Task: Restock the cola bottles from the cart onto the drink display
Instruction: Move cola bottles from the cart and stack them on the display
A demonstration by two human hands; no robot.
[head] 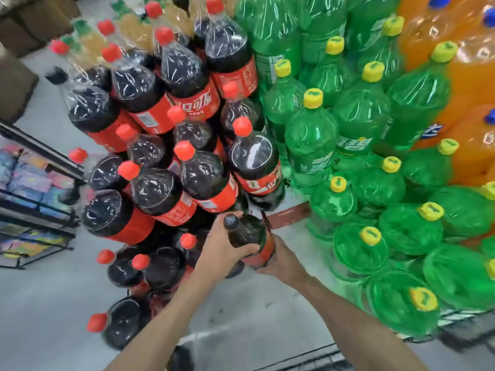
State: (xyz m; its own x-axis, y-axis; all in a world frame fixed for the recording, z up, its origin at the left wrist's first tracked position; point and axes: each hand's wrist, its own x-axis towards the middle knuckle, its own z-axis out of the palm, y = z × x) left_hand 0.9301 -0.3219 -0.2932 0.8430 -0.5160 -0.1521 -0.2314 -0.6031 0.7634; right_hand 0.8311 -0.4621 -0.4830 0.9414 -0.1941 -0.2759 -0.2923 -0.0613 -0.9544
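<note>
To the right we see stacked green soda bottles [310, 137] with yellow caps, shrink-wrapped in tiers. Behind them, at the upper right, stand orange soda bottles [471, 84] with blue caps. At the left edge we see a black wire rack [40, 210] holding blurred colourful packets, on a pale grey floor [48, 303].

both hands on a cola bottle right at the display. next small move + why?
Probably ease the held cola bottle forward and down into the open spot between the stacked cola bottles and the green bottles. The left hand grips its shoulder, the right hand its label; it is tilted, the cap toward the display, with bare floor just ahead.
</note>
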